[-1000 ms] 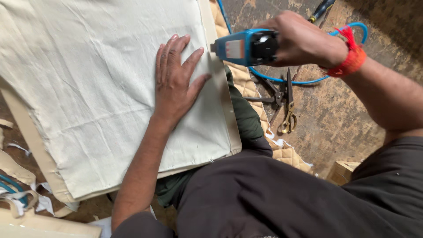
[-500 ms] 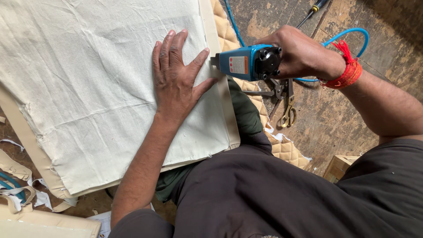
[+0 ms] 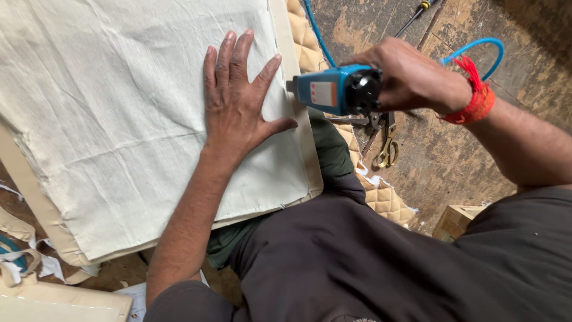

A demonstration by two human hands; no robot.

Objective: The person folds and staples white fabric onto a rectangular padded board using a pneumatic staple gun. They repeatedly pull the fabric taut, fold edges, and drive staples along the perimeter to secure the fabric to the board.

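My left hand (image 3: 238,101) lies flat, fingers spread, on a cream fabric sheet (image 3: 119,119) that covers a padded panel on my lap. My right hand (image 3: 411,74), with a red thread band at the wrist, grips a blue pneumatic stapler (image 3: 336,89). Its nose sits at the right edge of the fabric, just beyond my left thumb and index finger. A blue air hose (image 3: 476,45) loops behind the right hand.
Scissors (image 3: 387,143) lie on the worn floor under the tool. A quilted tan piece (image 3: 384,200) shows beside my knee. A screwdriver (image 3: 417,15) lies at the top. A small wooden block (image 3: 456,220) sits right; fabric scraps (image 3: 18,262) lie lower left.
My right hand has brought the blue tool down along the fabric's right edge, nearer my left thumb. The left hand has stayed pressed flat on the fabric.
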